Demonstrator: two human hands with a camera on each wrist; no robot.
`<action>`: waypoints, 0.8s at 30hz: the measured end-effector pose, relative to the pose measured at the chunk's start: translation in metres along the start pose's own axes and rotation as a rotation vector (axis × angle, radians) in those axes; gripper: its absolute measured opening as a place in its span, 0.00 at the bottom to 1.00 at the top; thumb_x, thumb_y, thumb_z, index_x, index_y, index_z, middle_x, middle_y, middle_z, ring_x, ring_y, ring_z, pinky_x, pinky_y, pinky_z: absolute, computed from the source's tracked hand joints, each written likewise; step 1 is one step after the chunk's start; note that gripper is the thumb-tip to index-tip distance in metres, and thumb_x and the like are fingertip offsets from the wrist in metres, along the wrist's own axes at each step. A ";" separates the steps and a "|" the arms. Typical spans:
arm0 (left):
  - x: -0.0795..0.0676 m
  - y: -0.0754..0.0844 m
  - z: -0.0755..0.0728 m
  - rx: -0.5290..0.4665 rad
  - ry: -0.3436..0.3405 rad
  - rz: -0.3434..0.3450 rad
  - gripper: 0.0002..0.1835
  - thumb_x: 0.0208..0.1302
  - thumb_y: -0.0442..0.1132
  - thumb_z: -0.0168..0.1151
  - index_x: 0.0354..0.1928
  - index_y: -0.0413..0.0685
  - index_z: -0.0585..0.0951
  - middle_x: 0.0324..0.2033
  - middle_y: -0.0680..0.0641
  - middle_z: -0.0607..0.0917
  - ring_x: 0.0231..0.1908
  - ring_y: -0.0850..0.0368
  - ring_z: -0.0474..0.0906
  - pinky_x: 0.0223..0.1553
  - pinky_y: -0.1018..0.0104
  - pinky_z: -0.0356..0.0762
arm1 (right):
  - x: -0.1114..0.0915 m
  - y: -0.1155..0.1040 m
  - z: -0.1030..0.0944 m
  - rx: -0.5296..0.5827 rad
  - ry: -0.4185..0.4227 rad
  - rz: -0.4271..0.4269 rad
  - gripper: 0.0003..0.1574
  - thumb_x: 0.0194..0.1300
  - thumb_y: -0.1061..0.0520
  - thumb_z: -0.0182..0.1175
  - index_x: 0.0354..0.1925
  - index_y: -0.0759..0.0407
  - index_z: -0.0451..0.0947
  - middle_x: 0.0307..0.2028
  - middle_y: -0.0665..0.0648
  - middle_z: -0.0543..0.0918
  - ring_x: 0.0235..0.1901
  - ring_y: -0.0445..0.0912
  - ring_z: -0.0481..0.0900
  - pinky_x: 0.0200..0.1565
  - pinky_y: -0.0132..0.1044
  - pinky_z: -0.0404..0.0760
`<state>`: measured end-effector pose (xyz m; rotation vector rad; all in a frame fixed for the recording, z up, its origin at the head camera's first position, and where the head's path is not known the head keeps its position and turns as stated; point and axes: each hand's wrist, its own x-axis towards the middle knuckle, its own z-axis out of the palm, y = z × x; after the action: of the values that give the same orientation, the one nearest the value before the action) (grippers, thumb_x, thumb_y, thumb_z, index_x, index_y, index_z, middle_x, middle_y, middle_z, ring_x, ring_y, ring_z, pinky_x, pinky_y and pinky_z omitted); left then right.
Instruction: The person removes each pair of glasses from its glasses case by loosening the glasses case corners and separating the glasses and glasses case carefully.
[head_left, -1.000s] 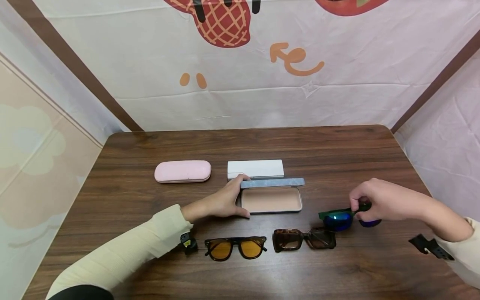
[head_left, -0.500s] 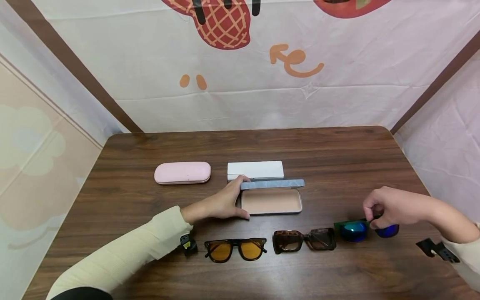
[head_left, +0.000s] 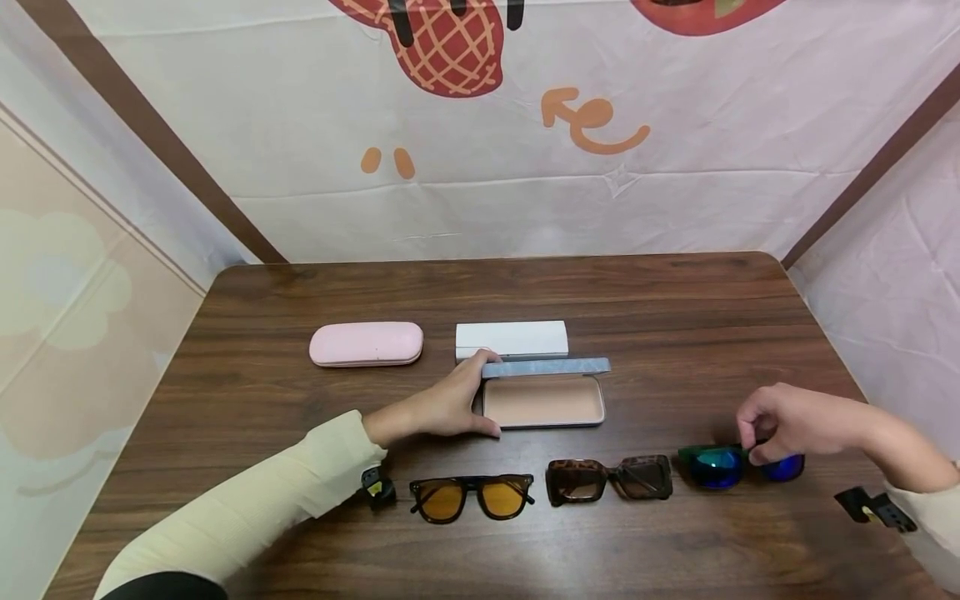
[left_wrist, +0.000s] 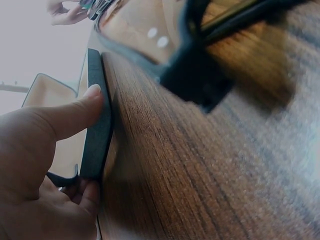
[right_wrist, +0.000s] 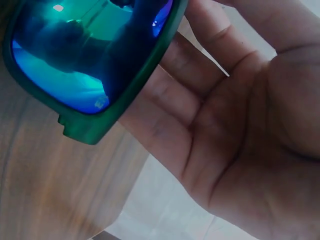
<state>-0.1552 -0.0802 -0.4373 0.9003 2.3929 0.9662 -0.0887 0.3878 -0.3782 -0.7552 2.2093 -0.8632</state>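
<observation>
My left hand [head_left: 446,408] holds the left end of an open glasses case [head_left: 543,403] with a blue lid and a beige inside. In the left wrist view the thumb lies on the dark front wall [left_wrist: 97,130], with fingers curled at the case's end. At the right, my right hand [head_left: 810,425] pinches the bridge of green-framed sunglasses [head_left: 716,468] with blue mirrored lenses, low over or on the table; contact cannot be told. One lens [right_wrist: 65,55] fills the corner of the right wrist view. Part of the other lens hides behind the fingers.
Yellow-lensed glasses [head_left: 472,498] and tortoiseshell sunglasses [head_left: 609,481] lie in a row along the near side of the wooden table [head_left: 645,308]. Behind are a closed pink glasses case [head_left: 366,343] and a white case [head_left: 512,337], just behind the blue lid.
My right hand has carried the green sunglasses rightward and toward me, from above the tortoiseshell pair to a place beside it. The left hand and open case have stayed put.
</observation>
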 end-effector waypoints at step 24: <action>-0.002 0.003 -0.001 -0.007 0.014 0.022 0.47 0.51 0.40 0.82 0.65 0.39 0.61 0.60 0.38 0.70 0.63 0.43 0.65 0.65 0.46 0.66 | 0.001 0.013 0.012 0.013 -0.004 0.056 0.12 0.56 0.63 0.73 0.28 0.52 0.79 0.23 0.37 0.73 0.22 0.30 0.66 0.23 0.31 0.69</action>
<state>-0.1534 -0.0804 -0.4339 0.9227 2.3943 0.9916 -0.0840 0.3902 -0.3955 -0.6846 2.2090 -0.8471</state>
